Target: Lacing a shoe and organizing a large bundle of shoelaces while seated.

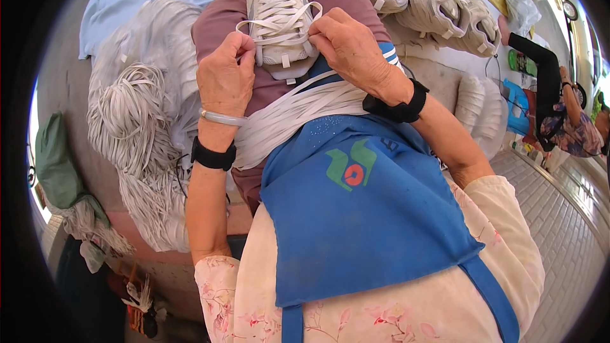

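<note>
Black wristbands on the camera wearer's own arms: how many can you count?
2: one black wristband behind the left hand, and a second wristband behind the right hand.

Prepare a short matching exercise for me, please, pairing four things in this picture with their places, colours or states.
1. shoe
2. apron
3. left hand
4. green fabric

A. pinching, with a pale bangle at the wrist
B. at the picture's far left
C. between left hand and right hand
D. blue, with a green-and-red emblem

Pairs: 1-C; 2-D; 3-A; 4-B
</note>
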`<state>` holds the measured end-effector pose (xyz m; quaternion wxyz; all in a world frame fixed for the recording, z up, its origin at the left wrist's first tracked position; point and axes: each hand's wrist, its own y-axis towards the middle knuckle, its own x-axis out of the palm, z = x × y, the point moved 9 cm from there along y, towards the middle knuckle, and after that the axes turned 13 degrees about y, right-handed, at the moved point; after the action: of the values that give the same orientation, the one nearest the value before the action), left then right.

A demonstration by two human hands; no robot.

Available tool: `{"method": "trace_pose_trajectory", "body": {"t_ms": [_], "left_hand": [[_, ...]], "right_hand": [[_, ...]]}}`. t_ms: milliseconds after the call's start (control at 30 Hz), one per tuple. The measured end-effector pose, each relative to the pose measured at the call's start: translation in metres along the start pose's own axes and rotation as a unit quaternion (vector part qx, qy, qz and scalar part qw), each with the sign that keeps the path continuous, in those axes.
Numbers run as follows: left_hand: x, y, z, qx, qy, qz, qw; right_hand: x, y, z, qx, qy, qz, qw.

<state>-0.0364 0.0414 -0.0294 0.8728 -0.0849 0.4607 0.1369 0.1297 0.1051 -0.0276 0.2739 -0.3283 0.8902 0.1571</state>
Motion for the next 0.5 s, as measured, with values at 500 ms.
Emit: {"method": "trace_pose_trajectory", "body": {"t_ms": [500], "left_hand": [[0.000,-0.019,0.012,0.060,0.147,0.058,0.986]], "right_hand": [[0.001,-0.012,-0.031,-0.056,-0.243,0.011,0.968]]}}
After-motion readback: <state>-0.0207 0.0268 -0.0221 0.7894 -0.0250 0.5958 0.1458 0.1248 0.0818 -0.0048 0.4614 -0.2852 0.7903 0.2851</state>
